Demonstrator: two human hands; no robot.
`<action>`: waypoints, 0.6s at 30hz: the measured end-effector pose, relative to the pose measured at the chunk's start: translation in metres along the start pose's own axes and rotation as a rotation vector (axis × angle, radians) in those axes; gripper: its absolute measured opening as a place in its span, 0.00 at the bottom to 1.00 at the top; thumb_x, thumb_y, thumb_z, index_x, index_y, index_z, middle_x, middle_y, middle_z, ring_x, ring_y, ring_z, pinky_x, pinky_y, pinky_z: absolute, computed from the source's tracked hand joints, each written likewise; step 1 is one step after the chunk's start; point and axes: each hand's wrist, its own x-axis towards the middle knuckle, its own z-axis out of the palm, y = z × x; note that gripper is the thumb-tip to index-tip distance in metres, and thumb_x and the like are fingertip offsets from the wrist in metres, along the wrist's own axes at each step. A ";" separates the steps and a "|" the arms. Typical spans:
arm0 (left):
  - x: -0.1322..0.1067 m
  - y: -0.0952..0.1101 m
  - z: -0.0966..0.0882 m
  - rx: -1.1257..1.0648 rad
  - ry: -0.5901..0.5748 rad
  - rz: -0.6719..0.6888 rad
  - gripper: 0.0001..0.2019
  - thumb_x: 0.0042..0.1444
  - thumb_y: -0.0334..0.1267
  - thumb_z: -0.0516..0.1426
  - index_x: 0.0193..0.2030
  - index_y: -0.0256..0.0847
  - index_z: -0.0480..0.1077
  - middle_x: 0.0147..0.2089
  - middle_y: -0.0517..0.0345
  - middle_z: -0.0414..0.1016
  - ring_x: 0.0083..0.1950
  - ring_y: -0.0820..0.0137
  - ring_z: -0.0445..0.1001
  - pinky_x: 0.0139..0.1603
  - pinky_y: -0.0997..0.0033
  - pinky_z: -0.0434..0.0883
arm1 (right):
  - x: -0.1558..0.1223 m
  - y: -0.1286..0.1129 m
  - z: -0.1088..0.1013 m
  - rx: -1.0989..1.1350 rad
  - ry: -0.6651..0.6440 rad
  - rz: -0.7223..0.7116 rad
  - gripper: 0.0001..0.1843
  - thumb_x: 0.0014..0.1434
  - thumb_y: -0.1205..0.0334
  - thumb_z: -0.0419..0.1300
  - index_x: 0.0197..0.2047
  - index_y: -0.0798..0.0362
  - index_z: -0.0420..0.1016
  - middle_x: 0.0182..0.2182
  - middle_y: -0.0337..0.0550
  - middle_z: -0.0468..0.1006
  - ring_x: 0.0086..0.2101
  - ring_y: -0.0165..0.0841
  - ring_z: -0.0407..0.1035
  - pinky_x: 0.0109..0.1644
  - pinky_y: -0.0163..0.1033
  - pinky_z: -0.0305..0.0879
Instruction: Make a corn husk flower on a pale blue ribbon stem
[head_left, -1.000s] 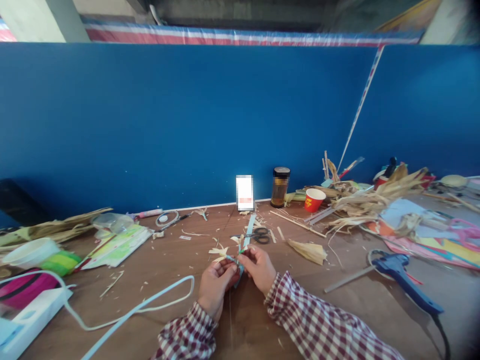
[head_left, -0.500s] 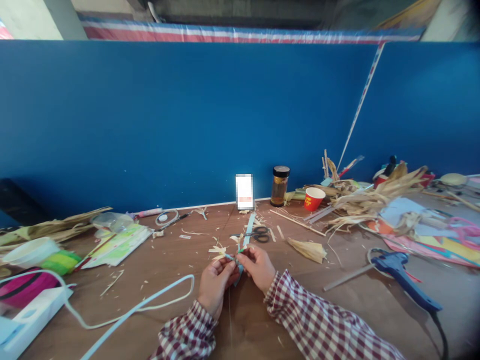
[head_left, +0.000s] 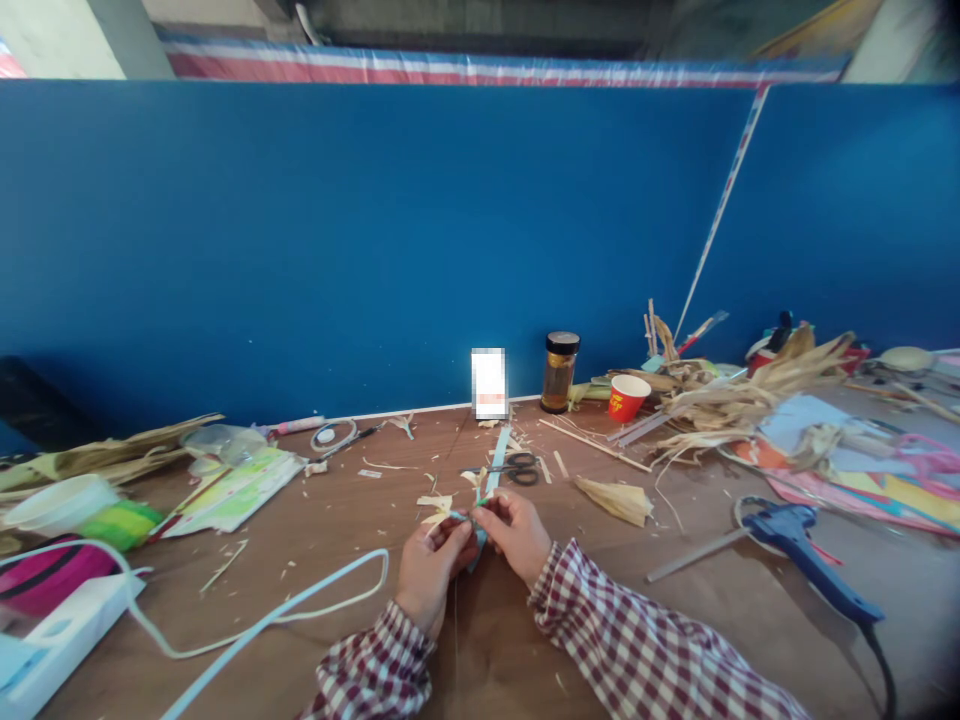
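Note:
My left hand (head_left: pixel 427 572) is closed in a pinch on a small corn husk piece (head_left: pixel 438 506), pale with a bluish wrapped stem. My right hand (head_left: pixel 519 536) also pinches, its fingertips meeting the left ones at that stem. Another pale husk tip with a bit of green shows just above the right fingers; whether it belongs to the same piece I cannot tell. Beneath and beyond both hands runs a light blue strip (head_left: pixel 499 452) on the table. Black scissors (head_left: pixel 523 468) lie across it. The fingers hide most of what they grip.
To the right lie a blue glue gun (head_left: pixel 814 565), a loose husk (head_left: pixel 615 500) and a heap of dried husks (head_left: pixel 720 395). A red paper cup (head_left: pixel 628 398) and a lidded jar (head_left: pixel 560 375) stand behind. White cable (head_left: pixel 300 603) and a power strip (head_left: pixel 71 645) occupy the left.
Both hands stay almost in place. The husk piece in the left fingers has turned slightly, its pale ends now lying a little differently.

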 end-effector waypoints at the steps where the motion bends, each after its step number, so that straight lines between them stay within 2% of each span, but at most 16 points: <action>1: 0.000 0.000 0.000 0.000 0.005 0.003 0.18 0.29 0.37 0.68 0.30 0.35 0.72 0.27 0.58 0.74 0.29 0.72 0.73 0.28 0.75 0.72 | 0.000 0.000 0.000 0.001 0.002 0.000 0.14 0.51 0.51 0.58 0.28 0.55 0.65 0.18 0.31 0.61 0.17 0.23 0.54 0.18 0.29 0.52; 13: 0.003 -0.003 -0.003 0.023 -0.008 -0.007 0.16 0.32 0.40 0.68 0.27 0.33 0.72 0.24 0.59 0.73 0.26 0.76 0.71 0.28 0.78 0.71 | -0.001 -0.006 0.001 0.016 0.014 0.022 0.12 0.51 0.54 0.58 0.28 0.55 0.66 0.17 0.31 0.62 0.17 0.23 0.55 0.17 0.29 0.51; 18: 0.003 -0.003 -0.003 0.018 -0.027 -0.008 0.18 0.32 0.39 0.68 0.31 0.33 0.73 0.26 0.58 0.74 0.28 0.75 0.71 0.29 0.78 0.72 | -0.001 -0.004 0.001 0.003 0.007 0.013 0.11 0.52 0.55 0.57 0.29 0.55 0.67 0.17 0.31 0.62 0.17 0.23 0.55 0.17 0.28 0.51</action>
